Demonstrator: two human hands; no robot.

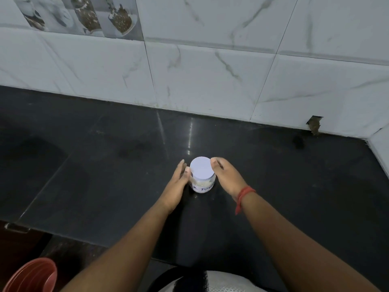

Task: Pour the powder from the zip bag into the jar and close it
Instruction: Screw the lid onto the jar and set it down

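On the glossy black counter [105,165], near the marbled wall tiles, the small clear jar [202,185] stands capped by its smooth white lid [201,167], pale clumpy powder showing above the handwritten label. Left hand [179,184] and right hand [226,178] flank it, fingers loose and open, barely touching; best steady the body and twist the lid snug.

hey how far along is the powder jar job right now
Nearly finished. Done: the jar holds pale powder and its white lid is on. In hand: the left hand and right hand flank it with loose fingers. Left: possibly a last tightening. No zip bag is in view.
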